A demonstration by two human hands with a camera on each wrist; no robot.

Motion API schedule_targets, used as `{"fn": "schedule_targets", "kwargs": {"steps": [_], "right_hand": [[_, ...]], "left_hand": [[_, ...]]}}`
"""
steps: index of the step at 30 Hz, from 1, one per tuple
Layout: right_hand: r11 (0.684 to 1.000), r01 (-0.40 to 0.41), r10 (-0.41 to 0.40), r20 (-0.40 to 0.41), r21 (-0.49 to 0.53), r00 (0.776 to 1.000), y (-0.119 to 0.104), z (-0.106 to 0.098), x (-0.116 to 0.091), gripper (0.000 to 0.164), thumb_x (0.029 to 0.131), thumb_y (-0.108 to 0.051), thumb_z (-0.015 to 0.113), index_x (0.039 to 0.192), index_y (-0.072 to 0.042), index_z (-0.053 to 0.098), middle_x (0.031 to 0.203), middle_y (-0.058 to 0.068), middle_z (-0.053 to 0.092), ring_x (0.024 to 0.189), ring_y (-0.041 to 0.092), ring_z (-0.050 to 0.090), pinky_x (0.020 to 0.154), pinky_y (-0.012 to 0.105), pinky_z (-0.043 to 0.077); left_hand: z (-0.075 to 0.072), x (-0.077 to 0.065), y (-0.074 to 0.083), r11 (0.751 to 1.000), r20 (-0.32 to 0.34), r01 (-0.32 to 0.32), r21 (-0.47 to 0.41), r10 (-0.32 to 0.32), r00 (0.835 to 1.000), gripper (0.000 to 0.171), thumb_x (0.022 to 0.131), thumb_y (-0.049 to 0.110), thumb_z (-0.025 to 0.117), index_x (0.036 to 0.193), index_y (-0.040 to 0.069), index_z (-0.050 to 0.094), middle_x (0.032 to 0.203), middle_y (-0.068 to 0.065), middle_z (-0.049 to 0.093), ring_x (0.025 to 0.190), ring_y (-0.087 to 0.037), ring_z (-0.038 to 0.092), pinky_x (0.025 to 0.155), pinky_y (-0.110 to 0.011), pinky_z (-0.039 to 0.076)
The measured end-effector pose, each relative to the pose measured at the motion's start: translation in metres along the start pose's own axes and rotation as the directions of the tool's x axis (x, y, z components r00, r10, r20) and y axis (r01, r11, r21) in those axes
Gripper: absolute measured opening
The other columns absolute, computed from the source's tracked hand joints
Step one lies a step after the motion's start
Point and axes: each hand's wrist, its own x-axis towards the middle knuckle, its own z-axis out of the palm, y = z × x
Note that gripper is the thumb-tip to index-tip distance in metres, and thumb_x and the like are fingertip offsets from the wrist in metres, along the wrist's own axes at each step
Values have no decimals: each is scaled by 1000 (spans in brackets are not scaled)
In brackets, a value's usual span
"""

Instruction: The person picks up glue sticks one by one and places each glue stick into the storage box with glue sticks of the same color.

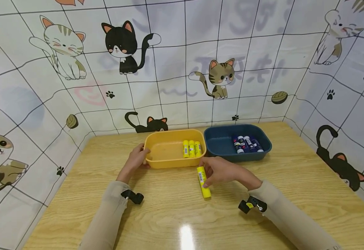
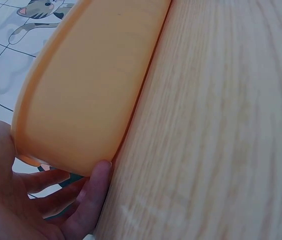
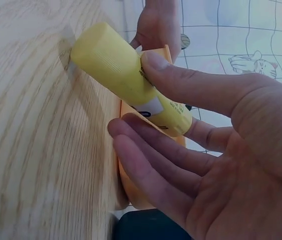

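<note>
My right hand point(image 1: 221, 171) pinches a yellow glue stick point(image 1: 202, 180) between thumb and fingers, just in front of the yellow bin point(image 1: 166, 164). In the right wrist view the glue stick point(image 3: 116, 65) slants, its far end close to the tabletop. Three more yellow glue sticks point(image 1: 192, 149) lie side by side at the right end inside that bin. At the bin's left end, my left hand point(image 1: 135, 160) holds the wall, thumb over the rim and fingers outside. The left wrist view shows those fingers point(image 2: 98, 185) against the bin's outer side point(image 2: 88, 95).
A dark blue bin point(image 1: 219, 157) stands against the yellow one's right side. Several dark blue and white tubes point(image 1: 247, 144) lie in its right half. Both bins sit near the back of the wooden table point(image 1: 156, 215), before a cat-patterned wall covering point(image 1: 172, 76).
</note>
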Motion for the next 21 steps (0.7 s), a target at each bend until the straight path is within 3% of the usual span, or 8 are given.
{"fn": "schedule_targets", "kwargs": {"steps": [11, 21], "right_hand": [[997, -3, 6, -37, 77, 999, -2, 0, -1, 55, 71, -19, 86, 114, -14, 52, 101, 2, 65, 90, 16, 66, 78, 31, 60], [989, 84, -75, -77, 120, 994, 0, 1, 0, 50, 73, -18, 84, 108, -12, 49, 105, 5, 66, 86, 16, 67, 78, 29, 59]], "left_hand": [[1, 1, -1, 1000, -9, -10, 5, 10, 1000, 47, 97, 25, 44, 141, 9, 41, 123, -18, 52, 80, -22, 63, 61, -38, 62], [2, 0, -1, 1000, -17, -9, 0, 9, 1000, 45, 97, 26, 45, 139, 11, 43, 120, -18, 54, 79, -23, 63, 60, -38, 61]]}}
